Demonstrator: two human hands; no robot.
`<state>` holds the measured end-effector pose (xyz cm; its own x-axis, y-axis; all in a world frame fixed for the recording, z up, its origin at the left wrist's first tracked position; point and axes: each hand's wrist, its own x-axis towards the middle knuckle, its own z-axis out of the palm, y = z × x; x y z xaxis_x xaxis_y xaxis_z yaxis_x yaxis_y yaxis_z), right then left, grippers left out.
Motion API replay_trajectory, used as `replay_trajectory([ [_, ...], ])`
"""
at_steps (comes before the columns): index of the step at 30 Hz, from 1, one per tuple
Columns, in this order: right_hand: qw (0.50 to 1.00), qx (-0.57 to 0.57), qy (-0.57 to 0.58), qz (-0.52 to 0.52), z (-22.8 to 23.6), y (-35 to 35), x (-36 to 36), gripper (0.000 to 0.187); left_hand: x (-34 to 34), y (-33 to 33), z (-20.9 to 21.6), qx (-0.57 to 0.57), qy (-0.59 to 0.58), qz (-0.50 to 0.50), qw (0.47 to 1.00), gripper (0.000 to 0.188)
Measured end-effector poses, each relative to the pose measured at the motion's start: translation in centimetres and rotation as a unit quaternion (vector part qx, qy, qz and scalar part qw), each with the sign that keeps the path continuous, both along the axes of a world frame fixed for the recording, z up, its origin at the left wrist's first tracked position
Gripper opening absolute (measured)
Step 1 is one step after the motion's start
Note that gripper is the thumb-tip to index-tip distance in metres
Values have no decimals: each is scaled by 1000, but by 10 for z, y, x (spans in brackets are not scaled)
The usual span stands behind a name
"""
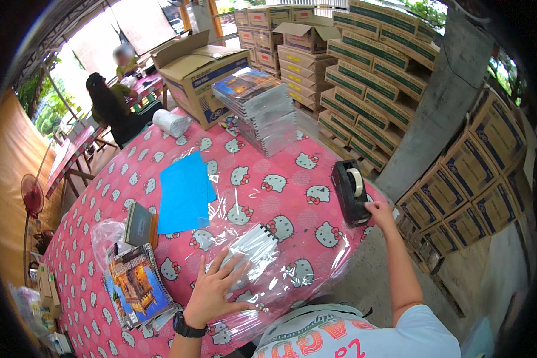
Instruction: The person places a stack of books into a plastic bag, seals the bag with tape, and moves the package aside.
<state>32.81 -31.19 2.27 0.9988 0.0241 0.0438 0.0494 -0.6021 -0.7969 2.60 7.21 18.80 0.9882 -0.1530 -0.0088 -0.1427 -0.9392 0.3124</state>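
My left hand (221, 290), with a black watch on its wrist, lies with fingers spread on clear plastic film (304, 262). Under the film, beside the fingertips, is a spiral-bound notebook (253, 249) with a shiny, pale look. Over at the table's right edge, my right hand (380, 213) is closed, thumb and fingers together, at the near end of a black tape dispenser (347, 194). The dispenser carries a pale tape roll (355, 182). Whatever the right fingertips pinch there is too small to make out.
Blue sheets (187, 194) lie mid-table. Spiral notebooks (138, 283) are piled at the left; a taller notebook stack (259, 110) stands at the back near an open carton (203, 74) and a white roll (172, 122). Boxes (370, 77) rise beyond. Two people (110, 107) sit farther off.
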Motion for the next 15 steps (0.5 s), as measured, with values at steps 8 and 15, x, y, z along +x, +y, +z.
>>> replay_trajectory([
  [8,980,33,-194,-9,4,34,-48,22,-14,6,-3,-14,-17,31,999,83],
  [15,753,427,480,138,-34,24,-62,14,3,-15,-8,21,-76,40,996,80],
])
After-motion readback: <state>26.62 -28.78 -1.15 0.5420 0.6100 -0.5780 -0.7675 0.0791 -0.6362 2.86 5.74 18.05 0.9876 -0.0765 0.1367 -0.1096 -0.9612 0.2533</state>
